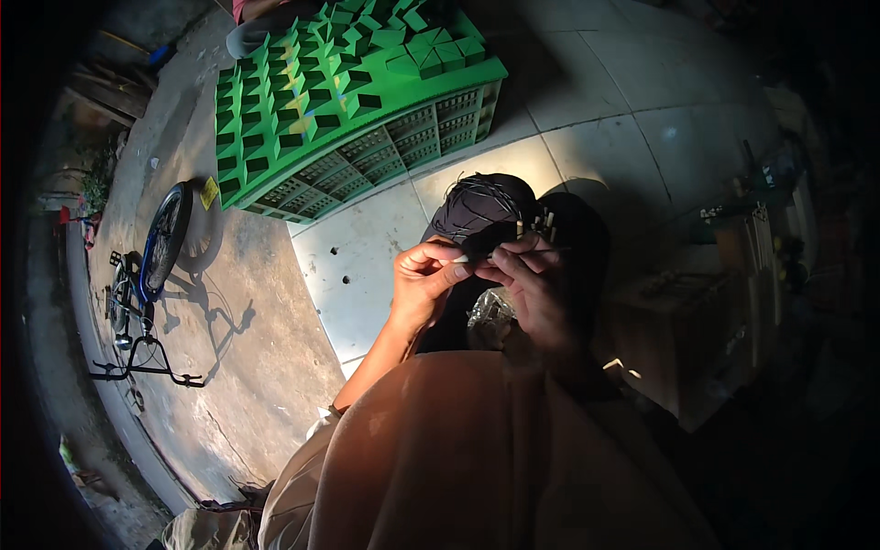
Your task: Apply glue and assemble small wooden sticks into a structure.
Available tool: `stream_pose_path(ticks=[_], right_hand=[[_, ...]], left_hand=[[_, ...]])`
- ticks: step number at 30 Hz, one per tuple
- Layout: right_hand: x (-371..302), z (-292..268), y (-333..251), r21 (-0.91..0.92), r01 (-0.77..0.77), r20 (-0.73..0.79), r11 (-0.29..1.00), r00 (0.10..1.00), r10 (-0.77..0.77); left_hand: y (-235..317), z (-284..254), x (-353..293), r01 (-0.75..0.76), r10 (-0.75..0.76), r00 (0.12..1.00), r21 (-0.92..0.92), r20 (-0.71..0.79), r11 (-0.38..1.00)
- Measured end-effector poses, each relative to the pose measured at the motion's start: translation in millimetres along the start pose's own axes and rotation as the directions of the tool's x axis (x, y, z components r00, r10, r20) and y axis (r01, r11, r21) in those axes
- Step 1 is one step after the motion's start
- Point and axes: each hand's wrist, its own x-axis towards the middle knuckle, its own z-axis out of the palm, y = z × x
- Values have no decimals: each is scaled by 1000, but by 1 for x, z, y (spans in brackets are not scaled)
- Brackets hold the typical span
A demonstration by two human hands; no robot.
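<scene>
My left hand point(423, 282) is closed in a pinch above my lap, thumb against forefinger. What it pinches is too small and dark to make out. Facing it, my right hand point(530, 284) is also closed, fingertips almost meeting the left ones. Several thin pale sticks point(548, 226) show just beyond the right fingers; whether that hand grips them, I cannot tell. A bundle of thin black strands point(477, 200) lies over my knee beyond the hands. Crumpled clear plastic point(492, 310) sits on my lap between the wrists.
Ahead stands a green crate point(367, 165), its green top bearing rows of small green box-like pieces point(316, 96). Another person's arm point(257, 9) shows behind it. A bicycle point(151, 257) is on the concrete at left. A box-like brown object point(669, 321) stands in shadow at right.
</scene>
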Motion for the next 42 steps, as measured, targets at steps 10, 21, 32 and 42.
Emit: stream_pose_path(ticks=[10, 21, 32, 42], right_hand=[[-6, 8, -6, -88, 133, 60, 987, 990, -128], [-2, 30, -34, -630, 251, 224, 735, 965, -137], [-10, 13, -36, -316, 237, 93, 919, 971, -219], [2, -3, 1, -7, 162, -8, 987, 987, -163]], left_hand=[[14, 6, 0, -85, 81, 996, 144, 39, 986], [20, 7, 0, -84, 75, 996, 331, 38, 940], [3, 7, -1, 96, -103, 994, -163, -35, 982], [2, 17, -2, 164, -178, 983, -197, -54, 967]])
